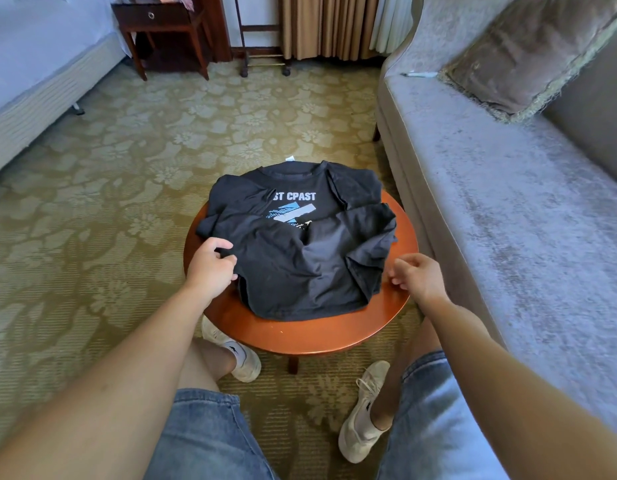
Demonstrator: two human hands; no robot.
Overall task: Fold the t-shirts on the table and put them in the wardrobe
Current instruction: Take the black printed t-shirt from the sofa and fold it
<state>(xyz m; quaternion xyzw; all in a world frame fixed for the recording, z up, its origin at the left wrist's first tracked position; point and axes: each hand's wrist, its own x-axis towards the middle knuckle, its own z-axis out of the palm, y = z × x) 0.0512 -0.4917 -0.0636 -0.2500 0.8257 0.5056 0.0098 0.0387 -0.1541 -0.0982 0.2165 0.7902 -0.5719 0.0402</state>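
Head view: black t-shirt [300,265] lies half-folded on a round table [300,337], between two hands.
Sides turned in and print up, the shirt looks mid-fold. The left hand [212,268] pinches its near-left edge, and the cloth spreads rightward from that pinch. The right hand [419,277], loosely curled and holding nothing, waits just beside the right edge.

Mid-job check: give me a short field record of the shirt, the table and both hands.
shirt: black t-shirt, rumpled, partly folded, print facing up
surface: round wooden table, shirt covers most of the top
left hand: fingers pinch the shirt's left edge
right hand: by the shirt's right edge, fingers loosely curled, holding nothing
right of table: grey sofa
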